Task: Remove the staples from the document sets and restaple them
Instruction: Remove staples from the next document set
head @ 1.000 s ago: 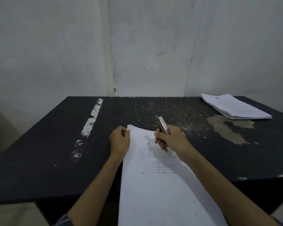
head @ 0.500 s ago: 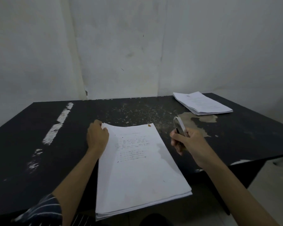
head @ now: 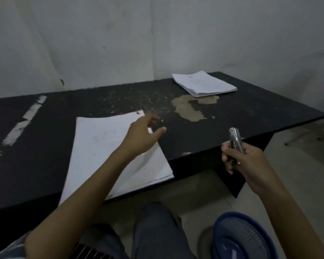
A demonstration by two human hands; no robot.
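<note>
Left hand (head: 142, 133), fingers relaxed, hovers over the document set (head: 105, 156); right hand (head: 241, 161) grips the stapler (head: 235, 138). Beyond the set, 1 stack (head: 204, 84) probably remains.

Black table (head: 251, 113), two paper stacks (head: 105, 146)

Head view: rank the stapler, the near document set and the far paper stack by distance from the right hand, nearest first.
1. stapler: in the right hand's grip.
2. near document set: to its left, at the table's front edge.
3. far paper stack: at the table's back right corner.
</note>
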